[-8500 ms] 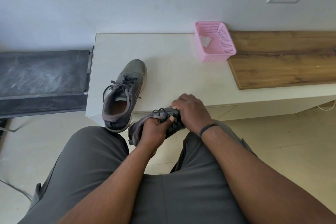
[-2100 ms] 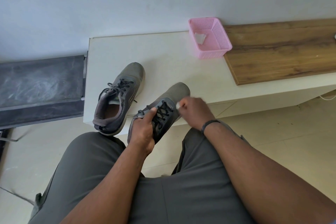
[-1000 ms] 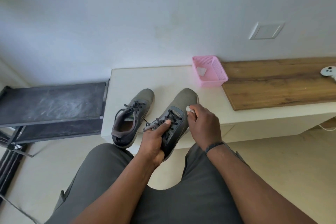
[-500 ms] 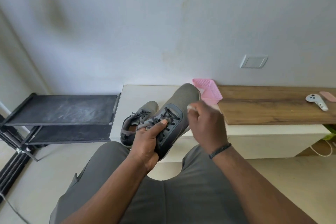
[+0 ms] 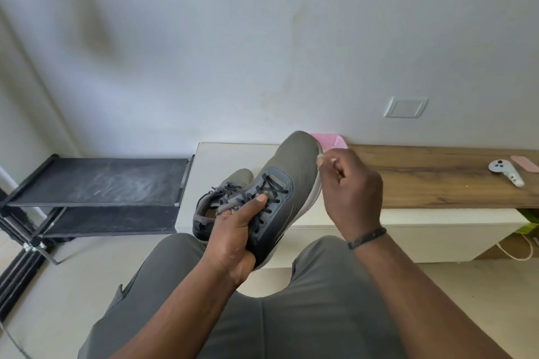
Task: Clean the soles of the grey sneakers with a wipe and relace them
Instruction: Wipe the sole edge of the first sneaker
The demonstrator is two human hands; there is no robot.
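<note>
A: Starting at the far left, what is there?

B: A black shelf rack [image 5: 96, 183], well to the left of the fingers. Just right of it begins the white desk [image 5: 233, 154], and on the desk sits the second grey sneaker [image 5: 224, 198], laced, its toe pointing at the wall, directly behind the left hand.

A: And the left hand?

B: The left hand [image 5: 233, 233] grips the raised grey sneaker [image 5: 283, 183] round its heel end. The thumb lies on top across the dark laces [image 5: 262, 195]; the other fingers are curled underneath, clamped on the shoe. The toe is tilted up toward the wall.

A: The right hand?

B: The right hand [image 5: 350, 192] is beside the sneaker's right edge, near the toe. Its fingers are curled together, pinching a small white wipe [image 5: 320, 156] that touches the pale sole rim there. A dark band sits on that wrist.

A: Beyond the fingers?

B: A pink basket [image 5: 329, 140] peeks out behind the toe and the right fingers. Further right, a wooden board [image 5: 437, 178] lies on the desk, carrying a white controller [image 5: 506, 172] and a pink flat object [image 5: 525, 162], well apart from both hands.
</note>
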